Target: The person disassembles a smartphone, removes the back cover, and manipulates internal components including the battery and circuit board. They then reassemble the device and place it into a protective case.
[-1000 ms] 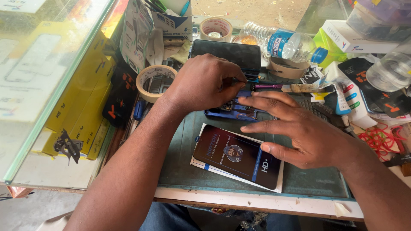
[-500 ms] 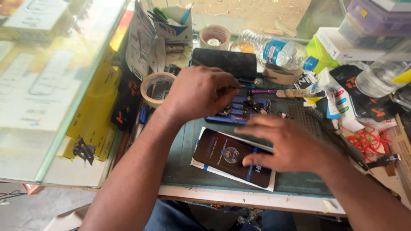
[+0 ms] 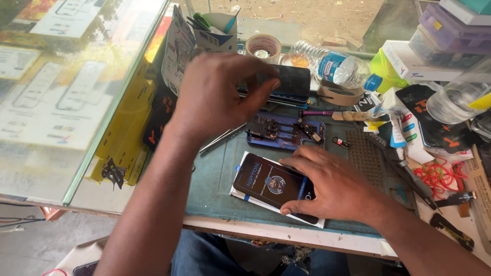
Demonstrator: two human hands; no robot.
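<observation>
My left hand point(image 3: 217, 99) reaches to the back of the mat, where its fingers and thumb close on the left end of a black phone point(image 3: 289, 82) lying on a small stack. My right hand point(image 3: 335, 186) lies flat over the right part of a dark phone point(image 3: 266, 184) with a lit screen, with the thumb along its near edge. That phone rests on a white sheet point(image 3: 240, 193). Between the two hands lies an opened blue phone body point(image 3: 284, 132) with its inner parts showing. Thin tweezers point(image 3: 222, 139) lie just left of it.
A green work mat point(image 3: 215, 179) covers the bench. A glass display case point(image 3: 66, 92) stands at the left. Behind are tape rolls point(image 3: 263, 47), a pen cup point(image 3: 217, 25) and a lying water bottle point(image 3: 337, 66). Boxes, screwdrivers point(image 3: 409, 176), red wire point(image 3: 442, 179) and small tubes crowd the right.
My left hand has lifted off the opened blue phone body and moved back to the black phone. The tweezers now lie on the mat. My right hand has slid onto the dark phone.
</observation>
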